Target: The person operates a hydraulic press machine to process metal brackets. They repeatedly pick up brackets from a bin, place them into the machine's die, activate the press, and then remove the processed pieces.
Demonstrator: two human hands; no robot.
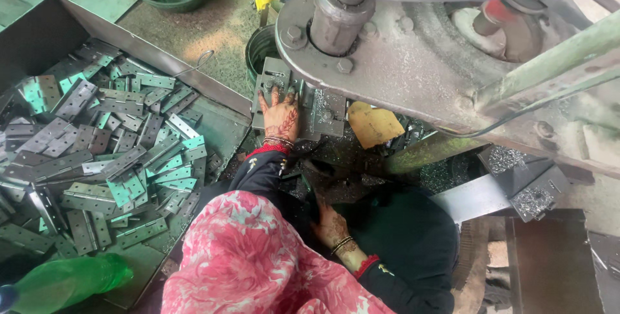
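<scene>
We judge the hinge [279,79] stiff, light and sharp-edged; best pinched by its long edges. Left hand [280,115] lies on it, fingers [275,96] spread; right hand [331,225] fingers hidden, cannot tell.

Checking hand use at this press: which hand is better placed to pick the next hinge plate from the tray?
Probably the left. The left hand lies flat on the press fixture, right beside the tray of hinge plates. The right hand rests low in the lap, farther from the tray.

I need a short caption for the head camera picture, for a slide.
Left hand pressed on a grey metal fixture under a belt-driven machine, beside a tray of metal hinges.
</scene>
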